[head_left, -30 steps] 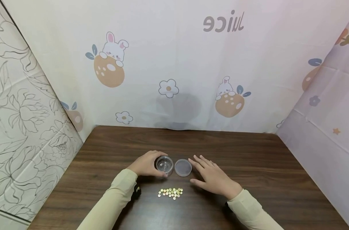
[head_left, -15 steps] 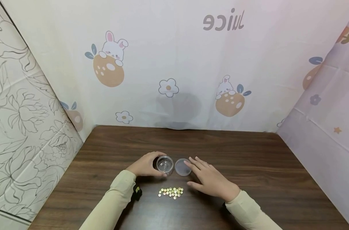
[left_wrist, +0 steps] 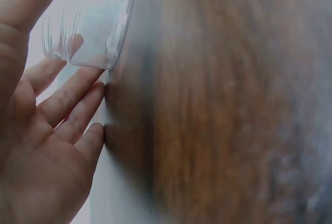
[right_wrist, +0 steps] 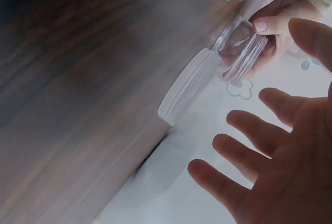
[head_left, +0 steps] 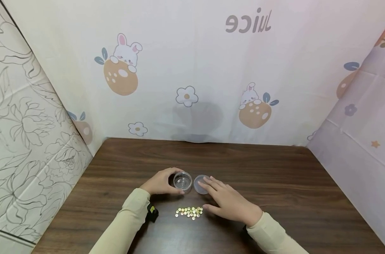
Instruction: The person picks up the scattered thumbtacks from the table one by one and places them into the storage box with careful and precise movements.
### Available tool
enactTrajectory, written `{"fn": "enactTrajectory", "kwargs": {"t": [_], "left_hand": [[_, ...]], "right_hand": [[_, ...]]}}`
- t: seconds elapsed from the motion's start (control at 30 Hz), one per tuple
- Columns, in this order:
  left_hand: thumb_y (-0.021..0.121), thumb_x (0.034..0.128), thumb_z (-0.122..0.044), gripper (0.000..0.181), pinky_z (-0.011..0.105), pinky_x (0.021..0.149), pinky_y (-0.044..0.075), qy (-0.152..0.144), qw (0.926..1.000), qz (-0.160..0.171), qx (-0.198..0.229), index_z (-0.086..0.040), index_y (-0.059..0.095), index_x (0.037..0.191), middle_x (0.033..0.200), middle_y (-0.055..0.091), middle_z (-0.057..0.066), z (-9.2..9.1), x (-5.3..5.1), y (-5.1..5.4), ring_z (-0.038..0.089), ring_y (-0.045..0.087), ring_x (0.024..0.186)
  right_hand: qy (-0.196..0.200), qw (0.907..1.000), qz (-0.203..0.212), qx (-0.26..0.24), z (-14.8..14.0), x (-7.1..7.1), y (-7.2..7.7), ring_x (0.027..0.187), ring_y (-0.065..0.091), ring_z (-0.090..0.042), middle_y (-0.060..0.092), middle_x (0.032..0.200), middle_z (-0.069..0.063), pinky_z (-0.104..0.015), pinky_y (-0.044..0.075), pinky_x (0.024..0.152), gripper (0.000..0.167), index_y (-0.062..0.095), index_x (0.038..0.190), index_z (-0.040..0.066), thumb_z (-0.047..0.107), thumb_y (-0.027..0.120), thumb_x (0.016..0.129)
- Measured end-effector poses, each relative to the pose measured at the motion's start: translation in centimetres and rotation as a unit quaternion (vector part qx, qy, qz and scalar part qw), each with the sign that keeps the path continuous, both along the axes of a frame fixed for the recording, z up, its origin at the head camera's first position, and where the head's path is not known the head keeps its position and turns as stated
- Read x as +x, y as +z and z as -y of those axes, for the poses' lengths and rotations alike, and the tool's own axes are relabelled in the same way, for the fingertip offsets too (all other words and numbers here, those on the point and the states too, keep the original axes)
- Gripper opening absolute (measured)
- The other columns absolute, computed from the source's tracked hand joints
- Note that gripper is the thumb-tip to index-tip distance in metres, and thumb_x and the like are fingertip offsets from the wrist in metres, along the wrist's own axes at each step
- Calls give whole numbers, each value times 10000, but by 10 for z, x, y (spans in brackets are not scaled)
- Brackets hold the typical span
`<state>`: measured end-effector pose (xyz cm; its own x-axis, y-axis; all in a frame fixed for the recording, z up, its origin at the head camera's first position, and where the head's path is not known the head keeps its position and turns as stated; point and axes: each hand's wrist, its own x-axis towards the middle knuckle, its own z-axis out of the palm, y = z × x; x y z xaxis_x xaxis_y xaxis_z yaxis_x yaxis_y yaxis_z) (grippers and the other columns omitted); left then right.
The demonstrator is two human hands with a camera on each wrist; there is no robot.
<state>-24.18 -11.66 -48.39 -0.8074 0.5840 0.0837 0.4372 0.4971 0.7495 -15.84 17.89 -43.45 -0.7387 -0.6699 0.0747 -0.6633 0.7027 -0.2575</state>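
Observation:
A clear round jar (head_left: 182, 181) stands on the table, held at its side between the thumb and fingers of the left hand (head_left: 161, 182); the left wrist view shows the jar (left_wrist: 98, 22) against those fingers. Right of it lies a clear round lid (head_left: 201, 184), flat and apart from the jar. The right hand (head_left: 230, 203) hovers with spread fingers over the lid's right side; in the right wrist view a gap separates the fingers from the lid (right_wrist: 189, 86). Several small gold round pieces (head_left: 189, 212) lie in front of the jar, near the right thumb.
The brown wooden table (head_left: 275, 183) meets a patterned cloth (head_left: 192, 70) along its back edge, with more cloth at the left and right. A dark device with a yellow mark (head_left: 152, 212) sits at the left wrist.
The right hand has moved left and slightly toward the person, its fingers now over the lid and its thumb close to the gold pieces. The left hand and jar have stayed nearly still.

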Motion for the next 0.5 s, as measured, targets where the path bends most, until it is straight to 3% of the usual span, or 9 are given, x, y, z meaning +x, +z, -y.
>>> {"fn": "enactTrajectory", "kwargs": {"t": [0.27, 0.5], "left_hand": [[883, 733, -497, 759, 375, 955, 468, 37, 10000, 67, 5, -217, 578, 1369, 1241, 614, -86, -2, 0, -3, 87, 583, 1103], [900, 725, -463, 761, 369, 963, 464, 25, 10000, 81, -5, -192, 586, 1364, 1240, 613, -76, -2, 0, -2, 93, 581, 1109]], "right_hand": [[145, 9999, -69, 54, 4, 2, 1, 1431, 342, -354, 373, 1563, -163, -650, 441, 942, 671, 391, 1551, 144, 385, 655, 983], [245, 9995, -177, 77, 4, 3, -2, 1408, 377, -370, 399, 1544, -170, -612, 456, 950, 661, 416, 1535, 125, 358, 674, 973]]}}
